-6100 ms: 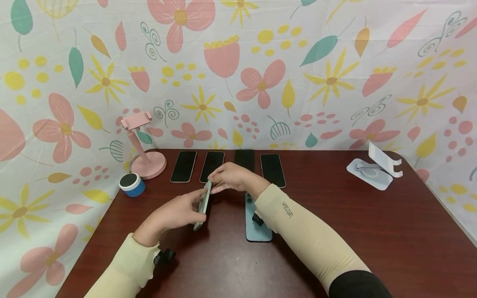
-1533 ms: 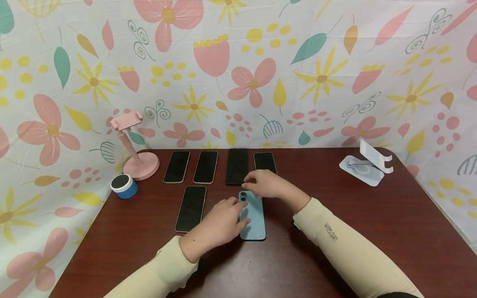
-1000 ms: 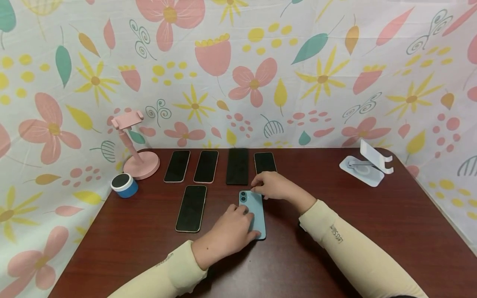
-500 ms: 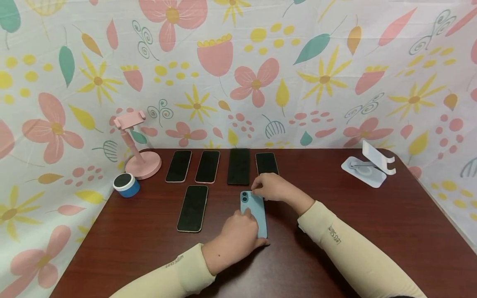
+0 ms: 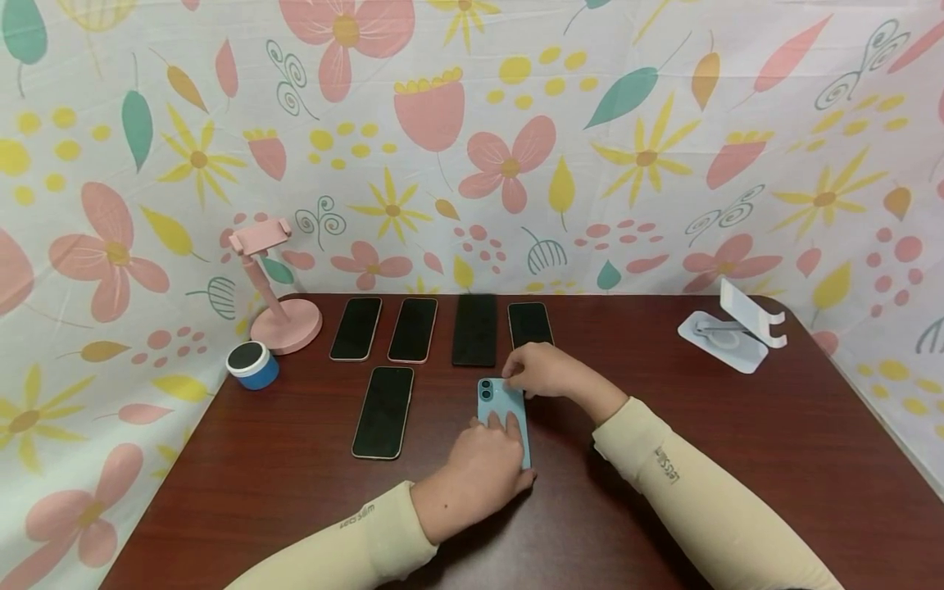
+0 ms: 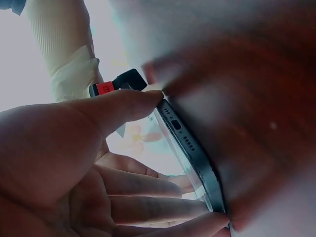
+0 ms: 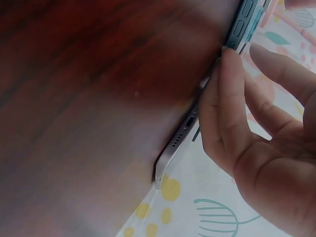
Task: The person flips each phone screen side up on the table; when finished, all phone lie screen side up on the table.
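A light blue smartphone (image 5: pixel 501 403) lies back up on the dark wood table, its two camera lenses at the far left corner. My left hand (image 5: pixel 483 467) spans its near end. In the left wrist view the thumb touches one corner of the phone's bottom edge (image 6: pixel 185 136), and a finger is at the other corner. My right hand (image 5: pixel 546 370) is at the far right corner. Seen from the right wrist, some fingertips (image 7: pixel 230 57) touch the phone's side edge near the buttons, while another finger stays apart from it.
Black-screened phones line the back: one at the left (image 5: pixel 356 329), one beside it (image 5: pixel 413 329), a wider black one (image 5: pixel 474 329) and one at right (image 5: pixel 531 322). Another phone (image 5: pixel 383 412) lies nearer. A pink stand (image 5: pixel 288 325), blue jar (image 5: pixel 253 365) and white stand (image 5: pixel 726 340) flank them.
The phone held in both hands earlier now lies screen up at left. My left hand has slid right across the blue phone's near end; the right hand stays at its far corner.
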`<state>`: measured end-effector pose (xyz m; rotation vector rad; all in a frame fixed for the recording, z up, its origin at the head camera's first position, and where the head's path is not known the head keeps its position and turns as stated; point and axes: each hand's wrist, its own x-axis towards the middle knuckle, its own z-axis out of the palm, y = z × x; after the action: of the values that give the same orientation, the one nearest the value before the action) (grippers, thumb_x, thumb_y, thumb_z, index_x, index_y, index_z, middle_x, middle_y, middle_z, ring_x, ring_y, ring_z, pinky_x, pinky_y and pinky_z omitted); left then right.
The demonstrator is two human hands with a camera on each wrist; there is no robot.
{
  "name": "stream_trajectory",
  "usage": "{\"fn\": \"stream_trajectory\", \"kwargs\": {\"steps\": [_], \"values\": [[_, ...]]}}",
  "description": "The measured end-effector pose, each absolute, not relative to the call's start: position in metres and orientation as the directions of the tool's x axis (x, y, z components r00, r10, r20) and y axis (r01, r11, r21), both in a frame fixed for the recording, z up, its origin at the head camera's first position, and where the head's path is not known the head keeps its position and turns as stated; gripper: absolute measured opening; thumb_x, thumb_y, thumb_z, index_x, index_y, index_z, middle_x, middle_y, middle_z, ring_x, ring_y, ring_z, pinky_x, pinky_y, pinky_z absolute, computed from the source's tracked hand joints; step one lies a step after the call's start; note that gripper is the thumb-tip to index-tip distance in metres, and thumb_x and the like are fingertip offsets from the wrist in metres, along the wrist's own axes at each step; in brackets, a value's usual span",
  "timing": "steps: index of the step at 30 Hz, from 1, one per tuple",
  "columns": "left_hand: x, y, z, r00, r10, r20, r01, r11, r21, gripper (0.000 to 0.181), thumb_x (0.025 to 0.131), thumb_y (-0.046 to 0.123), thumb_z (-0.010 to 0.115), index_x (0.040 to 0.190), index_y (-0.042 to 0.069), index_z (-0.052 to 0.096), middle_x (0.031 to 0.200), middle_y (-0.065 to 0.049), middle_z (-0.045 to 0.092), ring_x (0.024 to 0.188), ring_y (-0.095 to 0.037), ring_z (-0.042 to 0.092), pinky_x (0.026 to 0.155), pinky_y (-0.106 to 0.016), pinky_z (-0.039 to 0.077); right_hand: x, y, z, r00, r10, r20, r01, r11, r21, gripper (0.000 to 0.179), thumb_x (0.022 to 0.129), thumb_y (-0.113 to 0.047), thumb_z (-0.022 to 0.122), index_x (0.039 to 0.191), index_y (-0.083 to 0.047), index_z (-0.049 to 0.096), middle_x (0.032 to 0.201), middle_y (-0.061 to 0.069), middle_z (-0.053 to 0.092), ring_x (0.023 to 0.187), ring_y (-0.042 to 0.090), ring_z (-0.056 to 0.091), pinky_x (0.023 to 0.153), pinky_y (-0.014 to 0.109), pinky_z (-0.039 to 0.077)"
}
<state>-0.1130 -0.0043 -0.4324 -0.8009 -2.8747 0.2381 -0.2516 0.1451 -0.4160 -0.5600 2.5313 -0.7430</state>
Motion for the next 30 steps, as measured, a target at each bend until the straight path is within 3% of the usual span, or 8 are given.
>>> {"fn": "stream_trajectory", "kwargs": {"steps": [14, 30], "values": [[-0.1144, -0.0023, -0.4341, -0.847, 0.524, 0.088, 0.506, 0.846, -0.166, 0.074, 0.093, 0.058, 0.074, 0.137, -0.002, 0.070, 0.124, -0.023, 0.078, 0.099, -0.039, 0.081, 0.066, -0.035, 0.066, -0.2494, 0.1465, -0.4176, -0.811, -0.474, -0.344, -0.148, 0.734, -0.662, 0.024, 0.099, -0.010, 0.073, 0.120, 0.000, 0.072, 0.117, 0.018, 0.073, 0.078, 0.018, 0.077, 0.073, 0.034, 0.066], [-0.1134, -0.0053, -0.4317, -0.847, 0.517, 0.126, 0.494, 0.852, -0.173, 0.068, 0.096, 0.050, 0.070, 0.140, -0.001, 0.068, 0.126, -0.024, 0.077, 0.098, -0.038, 0.082, 0.057, -0.034, 0.064, -0.2507, 0.1481, -0.4137, -0.814, -0.481, -0.326, -0.134, 0.700, -0.701, 0.029, 0.106, -0.004, 0.058, 0.131, 0.005, 0.069, 0.127, 0.023, 0.071, 0.083, 0.021, 0.079, 0.078, 0.036, 0.066]]}}
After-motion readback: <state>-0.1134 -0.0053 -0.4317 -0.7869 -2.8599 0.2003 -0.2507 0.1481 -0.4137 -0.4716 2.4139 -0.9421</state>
